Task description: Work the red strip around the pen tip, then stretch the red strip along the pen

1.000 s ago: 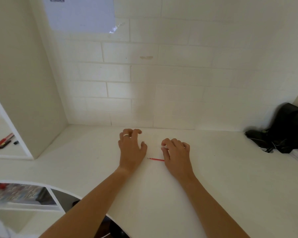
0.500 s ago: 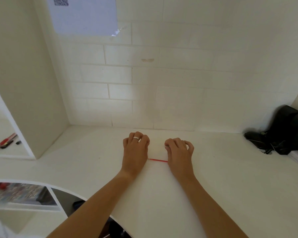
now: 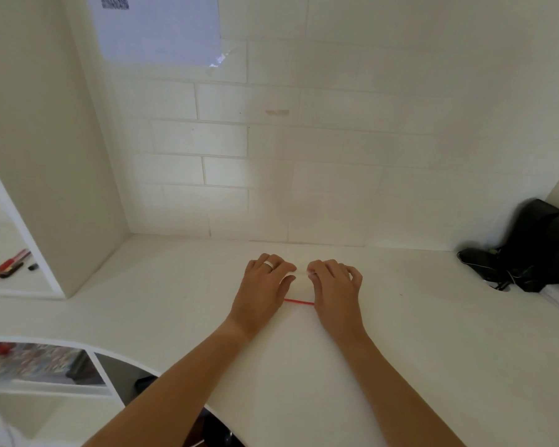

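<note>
Your left hand (image 3: 265,291) and your right hand (image 3: 334,291) lie side by side a little below the centre of the frame, knuckles up, on the white desk (image 3: 433,333). Between them a thin red strip (image 3: 299,301) shows, and above it something small, pale and flat (image 3: 300,279), almost the same colour as the desk; it may be a clear bag or a folded sheet with a red edge, but I cannot tell which. The fingers (image 3: 288,279) of the left hand are bent with their tips down at the left side of this pale thing, and the right fingertips (image 3: 312,276) do the same at its right side. Whether they pinch it or only press it to the desk is hidden by the hands, so I cannot tell the grip. I judge the thing to be very light, thin and soft, easy to bend and probably a bit slippery on the smooth desk; it does not look fragile, but it could crease or tear if you pull hard. The best place to hold it seems to be the two short ends, near the red strip, where the edge is likely stiffer. At the right edge of the frame lies a black bag (image 3: 536,246), well apart from your hands. In the upper left a paper sheet (image 3: 158,27) hangs on the brick wall, and at the left edge red pens (image 3: 5,267) lie on a shelf.
</note>
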